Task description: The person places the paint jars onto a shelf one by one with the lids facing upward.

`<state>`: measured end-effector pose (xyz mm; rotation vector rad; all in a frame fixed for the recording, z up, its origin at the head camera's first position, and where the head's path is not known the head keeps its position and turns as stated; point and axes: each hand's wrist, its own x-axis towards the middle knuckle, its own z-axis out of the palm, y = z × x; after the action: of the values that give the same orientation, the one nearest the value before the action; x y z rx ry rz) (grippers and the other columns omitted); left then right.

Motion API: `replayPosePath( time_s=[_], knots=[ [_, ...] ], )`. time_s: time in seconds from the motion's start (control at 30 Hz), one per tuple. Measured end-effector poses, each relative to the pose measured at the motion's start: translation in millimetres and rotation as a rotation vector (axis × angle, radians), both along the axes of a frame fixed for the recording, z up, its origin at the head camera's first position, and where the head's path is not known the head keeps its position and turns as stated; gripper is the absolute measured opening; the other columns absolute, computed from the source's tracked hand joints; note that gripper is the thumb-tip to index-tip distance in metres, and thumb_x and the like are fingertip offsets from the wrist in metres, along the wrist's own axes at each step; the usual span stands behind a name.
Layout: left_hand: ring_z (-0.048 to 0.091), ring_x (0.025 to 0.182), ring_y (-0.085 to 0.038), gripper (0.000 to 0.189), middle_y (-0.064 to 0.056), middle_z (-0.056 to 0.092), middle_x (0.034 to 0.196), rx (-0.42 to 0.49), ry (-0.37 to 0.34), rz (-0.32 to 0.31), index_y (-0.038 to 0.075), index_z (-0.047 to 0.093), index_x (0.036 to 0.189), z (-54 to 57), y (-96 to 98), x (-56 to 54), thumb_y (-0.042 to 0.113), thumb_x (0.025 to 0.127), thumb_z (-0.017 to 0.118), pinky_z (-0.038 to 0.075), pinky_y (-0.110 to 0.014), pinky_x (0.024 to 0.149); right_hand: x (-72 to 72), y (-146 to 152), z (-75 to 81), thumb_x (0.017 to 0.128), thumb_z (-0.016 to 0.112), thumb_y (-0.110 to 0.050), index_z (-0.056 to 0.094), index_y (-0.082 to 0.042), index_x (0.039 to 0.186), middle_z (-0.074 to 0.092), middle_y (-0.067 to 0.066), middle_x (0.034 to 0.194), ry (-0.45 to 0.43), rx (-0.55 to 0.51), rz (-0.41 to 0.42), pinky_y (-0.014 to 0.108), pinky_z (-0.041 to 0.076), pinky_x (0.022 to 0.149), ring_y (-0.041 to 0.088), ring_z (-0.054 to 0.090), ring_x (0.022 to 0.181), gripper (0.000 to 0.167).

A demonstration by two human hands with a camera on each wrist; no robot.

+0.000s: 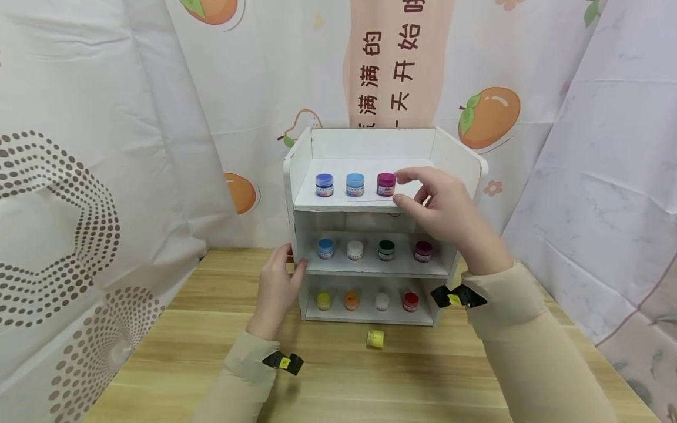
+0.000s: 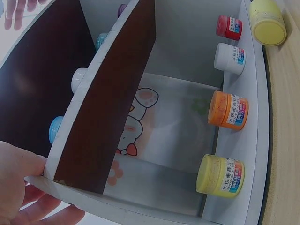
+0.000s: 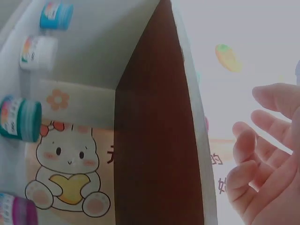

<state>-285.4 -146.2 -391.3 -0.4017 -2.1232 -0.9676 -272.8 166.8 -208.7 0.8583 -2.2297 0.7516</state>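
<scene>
My left hand (image 1: pixel 277 288) grips the left side panel of a white three-tier shelf (image 1: pixel 370 269), thumb on the front edge and fingers around the outside, as the left wrist view shows. My right hand (image 1: pixel 441 202) is at the top tier, thumb and forefinger parted, right beside a magenta paint jar (image 1: pixel 386 185); nothing is between them. In the same row stand a light blue jar (image 1: pixel 355 185) and a dark blue jar (image 1: pixel 324 185). The right wrist view shows the right hand's fingers (image 3: pixel 243 145) loosely bent beyond the shelf board.
The middle tier holds blue, white, dark green and purple jars (image 1: pixel 423 251). On the bottom tier are yellow, orange (image 2: pixel 228 110), white and red jars. A yellow jar (image 1: pixel 375 339) lies on its side on the wooden table (image 1: pixel 328 382) in front. Printed curtains (image 1: pixel 254 70) hang behind.
</scene>
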Motion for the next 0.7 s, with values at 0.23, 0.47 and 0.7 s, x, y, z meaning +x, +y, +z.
replayPosePath(
  time_s=[0.23,0.47,0.7],
  knots=[
    [0.068,0.098,-0.03,0.038,-0.017,0.064,0.111,0.011,-0.013,-0.002,-0.004,0.06,0.126,1.3,0.6,1.2,0.008,0.093,0.074,0.061,-0.035,0.067,14.5,2.3,-31.1,0.093,0.075,-0.011,0.072,-0.011,0.117,0.068,-0.004,0.095,-0.004,-0.021,0.113,0.023,0.048,0.06,0.01,0.055,0.069,0.024],
    [0.068,0.099,-0.03,0.039,-0.017,0.063,0.112,0.011,-0.019,0.002,-0.005,0.06,0.126,1.5,1.6,1.6,0.007,0.093,0.075,0.061,-0.035,0.068,23.9,3.0,-69.3,0.091,0.077,-0.007,0.075,-0.014,0.108,0.067,-0.01,0.087,-0.059,-0.025,0.161,0.023,0.047,0.057,0.01,0.054,0.068,0.018],
    [0.068,0.1,-0.032,0.038,-0.018,0.063,0.112,0.016,-0.023,-0.001,-0.005,0.059,0.126,2.1,2.2,2.5,0.008,0.093,0.074,0.061,-0.04,0.068,32.6,1.5,-99.4,0.092,0.077,-0.012,0.076,-0.016,0.104,0.067,-0.013,0.087,-0.134,0.011,0.121,0.025,0.052,0.059,0.006,0.058,0.07,0.012]
  ],
)
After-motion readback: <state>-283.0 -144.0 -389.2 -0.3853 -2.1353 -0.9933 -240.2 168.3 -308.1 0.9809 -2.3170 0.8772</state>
